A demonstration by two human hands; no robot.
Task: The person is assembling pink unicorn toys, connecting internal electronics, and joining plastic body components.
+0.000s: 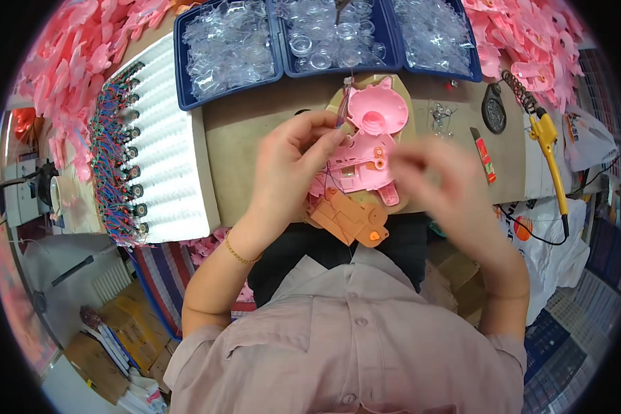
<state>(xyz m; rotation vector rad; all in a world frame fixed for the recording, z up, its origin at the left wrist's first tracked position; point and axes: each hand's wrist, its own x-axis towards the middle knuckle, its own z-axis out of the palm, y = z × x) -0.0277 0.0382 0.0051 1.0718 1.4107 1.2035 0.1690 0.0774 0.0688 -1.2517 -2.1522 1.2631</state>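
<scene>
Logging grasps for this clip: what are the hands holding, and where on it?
The left hand pinches thin wires at the top edge of the pink plastic toy shell. The right hand is motion-blurred beside the shell; whether it holds anything cannot be told.

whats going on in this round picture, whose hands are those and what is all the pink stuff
No machine here: a person wears a wide-angle camera on the head that looks down, so the picture bulges and the forearms come in from below. The left hand pinches thin wires at the edge of a pink plastic toy shell, shaped like an animal with ears, lying open on the brown worktop. The right hand is blurred from moving, so what it holds cannot be told. An orange plastic part lies by the shell. Farther back stand blue trays of clear plastic pieces, with heaps of pink parts at both sides. A yellow soldering iron lies to the right, and a white rack of small wired parts to the left.
</scene>
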